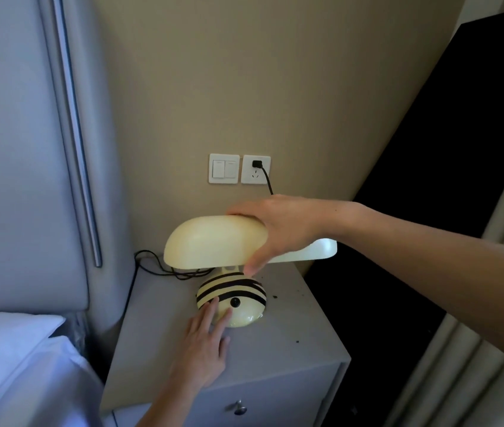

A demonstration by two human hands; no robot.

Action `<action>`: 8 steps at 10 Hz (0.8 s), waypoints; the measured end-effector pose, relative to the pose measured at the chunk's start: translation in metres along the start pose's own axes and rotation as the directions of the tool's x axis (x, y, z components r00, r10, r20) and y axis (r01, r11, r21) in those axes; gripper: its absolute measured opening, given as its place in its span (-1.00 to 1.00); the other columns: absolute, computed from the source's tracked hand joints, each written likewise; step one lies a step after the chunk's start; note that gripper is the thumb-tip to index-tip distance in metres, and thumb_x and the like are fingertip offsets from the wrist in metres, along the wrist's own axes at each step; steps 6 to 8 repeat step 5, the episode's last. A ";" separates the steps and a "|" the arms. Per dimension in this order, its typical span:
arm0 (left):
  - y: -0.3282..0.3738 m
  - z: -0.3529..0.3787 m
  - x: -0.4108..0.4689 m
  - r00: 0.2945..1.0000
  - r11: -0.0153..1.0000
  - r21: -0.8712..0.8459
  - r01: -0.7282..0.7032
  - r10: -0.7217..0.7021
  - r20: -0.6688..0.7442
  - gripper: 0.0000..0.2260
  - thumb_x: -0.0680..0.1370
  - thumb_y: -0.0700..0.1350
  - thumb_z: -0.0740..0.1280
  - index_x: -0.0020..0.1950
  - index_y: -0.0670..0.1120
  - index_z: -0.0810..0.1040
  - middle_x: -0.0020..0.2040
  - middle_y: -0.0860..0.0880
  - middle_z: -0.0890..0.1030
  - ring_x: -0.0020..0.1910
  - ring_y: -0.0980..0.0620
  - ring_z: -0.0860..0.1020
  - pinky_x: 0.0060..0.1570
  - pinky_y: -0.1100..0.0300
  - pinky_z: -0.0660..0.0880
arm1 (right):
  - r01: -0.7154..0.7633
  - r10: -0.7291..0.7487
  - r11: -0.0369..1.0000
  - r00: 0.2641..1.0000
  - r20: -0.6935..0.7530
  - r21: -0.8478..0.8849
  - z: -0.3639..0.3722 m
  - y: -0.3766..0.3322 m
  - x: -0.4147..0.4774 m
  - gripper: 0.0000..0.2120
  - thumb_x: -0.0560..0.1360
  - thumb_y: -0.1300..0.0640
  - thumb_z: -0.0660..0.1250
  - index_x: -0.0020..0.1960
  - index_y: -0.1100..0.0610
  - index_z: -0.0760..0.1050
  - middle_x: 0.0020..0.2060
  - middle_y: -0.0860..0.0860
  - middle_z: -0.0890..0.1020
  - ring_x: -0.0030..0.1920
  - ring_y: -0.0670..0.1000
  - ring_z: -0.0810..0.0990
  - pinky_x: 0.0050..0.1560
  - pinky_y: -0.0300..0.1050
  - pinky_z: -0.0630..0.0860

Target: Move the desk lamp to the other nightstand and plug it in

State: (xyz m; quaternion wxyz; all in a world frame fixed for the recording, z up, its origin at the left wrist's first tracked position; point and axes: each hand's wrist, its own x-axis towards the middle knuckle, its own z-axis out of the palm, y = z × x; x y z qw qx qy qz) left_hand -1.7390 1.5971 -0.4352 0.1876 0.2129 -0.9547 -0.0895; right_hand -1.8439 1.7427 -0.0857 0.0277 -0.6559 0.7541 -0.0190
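Only the head view here. The right hand [278, 229] is clamped over the top of the desk lamp's [217, 245] cream mushroom shade, thumb hooked under the rim, so it's holding the shade. Below that grip, the left hand [204, 343] lies flat and open on the nightstand [290, 334], fingertips [213, 305] touching the lamp's striped base [232, 298] just beside its black knob [234, 302], not gripping anything. The lamp itself sits at the back of the nightstand top, shade looking tilted.

What worries me: above and behind the right hand, the plug [257, 164] is seated in the wall socket [256, 169], and the cord [164, 266] loops in a tangle behind the shade. Lift and walk off now and I reckon the cord goes tight and yanks the lamp out of the grip. Also, carrying by the shade alone looks dodgy if it's loose on the stem.

No brand or readable writing anywhere. The switch plate [224, 168] beside the socket is blank.
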 end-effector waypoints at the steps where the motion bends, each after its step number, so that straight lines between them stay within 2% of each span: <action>1: 0.001 0.001 0.000 0.999 1.000 0.001 0.011 -0.011 0.033 -0.49 0.64 0.12 0.08 0.61 0.15 0.12 0.65 -0.02 -0.04 0.60 -0.08 0.05 0.51 -0.13 0.15 | -0.018 0.014 0.998 0.996 -0.087 -0.053 0.006 0.001 -0.008 -0.25 0.25 -0.45 0.46 0.36 -0.31 0.31 0.14 -0.25 0.58 0.14 -0.04 0.54 0.05 0.03 0.51; 2: 0.001 -0.003 -0.001 0.998 1.000 -0.017 0.024 -0.022 0.060 -0.48 0.64 0.11 0.09 0.61 0.16 0.11 0.65 -0.01 -0.05 0.61 -0.08 0.03 0.52 -0.15 0.11 | -0.022 -0.004 0.990 0.983 -0.183 -0.137 0.013 0.000 -0.019 -0.28 0.34 -0.45 0.38 0.42 -0.25 0.29 0.22 -0.18 0.56 0.23 0.01 0.52 0.09 0.06 0.48; 3: -0.002 -0.003 -0.001 0.997 0.999 -0.015 0.029 -0.027 0.074 -0.47 0.64 0.12 0.09 0.61 0.17 0.07 0.65 0.01 -0.09 0.61 -0.07 -0.01 0.53 -0.15 0.08 | 0.005 -0.041 0.994 0.947 -0.320 -0.113 0.019 -0.001 -0.038 -0.40 0.49 -0.33 0.34 0.45 -0.12 0.38 0.24 -0.06 0.56 0.25 0.06 0.51 0.15 0.04 0.48; 4: 0.005 -0.015 -0.003 0.998 0.998 -0.056 0.017 -0.013 0.064 -0.49 0.65 0.10 0.12 0.60 0.14 0.10 0.64 0.03 -0.06 0.61 -0.03 0.00 0.55 -0.14 0.00 | 0.154 -0.146 0.987 0.799 -0.583 -0.036 0.023 -0.002 -0.062 -0.71 0.57 0.05 0.43 0.23 0.16 0.62 0.06 0.08 0.66 0.06 0.09 0.61 0.04 0.01 0.55; 5: 0.013 -0.027 -0.014 0.995 0.969 -0.242 -0.047 0.023 -0.100 -0.60 0.65 -0.03 0.23 0.50 0.00 0.36 0.52 0.01 0.33 0.47 0.07 0.25 0.49 -0.05 0.12 | 0.259 -0.049 0.955 0.622 -0.781 0.147 0.031 -0.004 -0.100 -0.87 0.59 0.12 0.42 -0.06 0.17 0.67 -0.40 -0.03 0.64 -0.43 -0.08 0.56 -0.34 -0.29 0.45; 8: 0.013 -0.027 -0.014 0.995 0.969 -0.242 -0.047 0.023 -0.100 -0.60 0.65 -0.03 0.23 0.50 0.00 0.36 0.52 0.01 0.33 0.47 0.07 0.25 0.49 -0.05 0.12 | 0.259 -0.049 0.955 0.622 -0.781 0.147 0.031 -0.004 -0.100 -0.87 0.59 0.12 0.42 -0.06 0.17 0.67 -0.40 -0.03 0.64 -0.43 -0.08 0.56 -0.34 -0.29 0.45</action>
